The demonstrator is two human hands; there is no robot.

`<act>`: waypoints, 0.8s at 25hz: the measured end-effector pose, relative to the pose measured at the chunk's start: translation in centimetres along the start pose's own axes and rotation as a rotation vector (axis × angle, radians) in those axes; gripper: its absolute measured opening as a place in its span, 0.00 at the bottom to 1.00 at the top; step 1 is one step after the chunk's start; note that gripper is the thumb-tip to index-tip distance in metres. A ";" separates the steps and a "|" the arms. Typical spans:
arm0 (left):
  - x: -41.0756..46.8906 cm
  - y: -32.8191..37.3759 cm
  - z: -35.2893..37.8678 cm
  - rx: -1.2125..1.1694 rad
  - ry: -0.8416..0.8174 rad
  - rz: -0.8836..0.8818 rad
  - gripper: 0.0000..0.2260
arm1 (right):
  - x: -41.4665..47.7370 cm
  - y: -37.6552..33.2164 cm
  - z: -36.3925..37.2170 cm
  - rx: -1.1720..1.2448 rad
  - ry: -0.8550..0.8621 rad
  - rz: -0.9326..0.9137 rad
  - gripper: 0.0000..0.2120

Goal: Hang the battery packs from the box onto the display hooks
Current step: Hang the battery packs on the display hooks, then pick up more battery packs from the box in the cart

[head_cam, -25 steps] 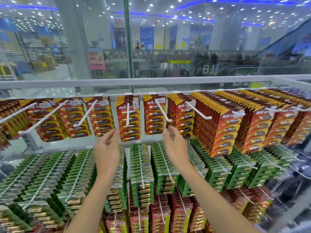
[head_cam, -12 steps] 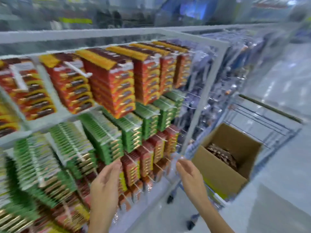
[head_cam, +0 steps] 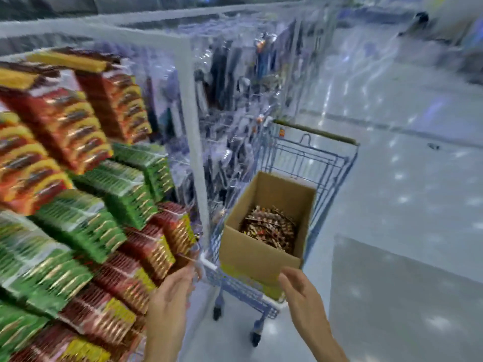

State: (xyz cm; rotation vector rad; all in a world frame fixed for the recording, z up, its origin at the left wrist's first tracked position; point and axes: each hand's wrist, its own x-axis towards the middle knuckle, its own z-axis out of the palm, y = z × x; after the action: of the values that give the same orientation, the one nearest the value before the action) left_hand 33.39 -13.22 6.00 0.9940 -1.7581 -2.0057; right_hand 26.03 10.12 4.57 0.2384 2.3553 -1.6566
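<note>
Two loosely spread grips, left hand (head_cam: 170, 299) and right hand (head_cam: 300, 291), near the rectangular cardboard box (head_cam: 251, 252).

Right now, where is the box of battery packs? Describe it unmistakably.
Just right of the display rack's white corner post stands a blue wire shopping cart. In its near end sits an open brown cardboard box, the only carton there, with battery packs heaped inside.
</note>
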 end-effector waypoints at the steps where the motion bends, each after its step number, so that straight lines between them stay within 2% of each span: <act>1: 0.9 -0.1 1.7 0.021 -0.014 -0.015 0.08 | 0.9 0.3 -0.8 0.001 0.004 0.025 0.07; 10: 9.4 -1.0 15.7 0.180 -0.276 -0.105 0.07 | 9.9 -0.1 -4.1 0.030 0.109 0.139 0.08; 13: 13.9 -1.5 20.2 0.183 -0.324 -0.185 0.07 | 13.9 -1.0 -3.8 0.019 0.138 0.165 0.11; 20: 26.0 -5.6 29.6 0.178 -0.236 -0.470 0.14 | 22.3 -2.4 -3.6 0.011 0.204 0.287 0.06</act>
State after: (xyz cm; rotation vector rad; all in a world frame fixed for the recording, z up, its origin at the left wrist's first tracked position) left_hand -3.59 -6.16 -6.77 1.3830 -1.9979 -2.3575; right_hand 3.71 12.47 1.26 0.7424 2.3171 -1.5700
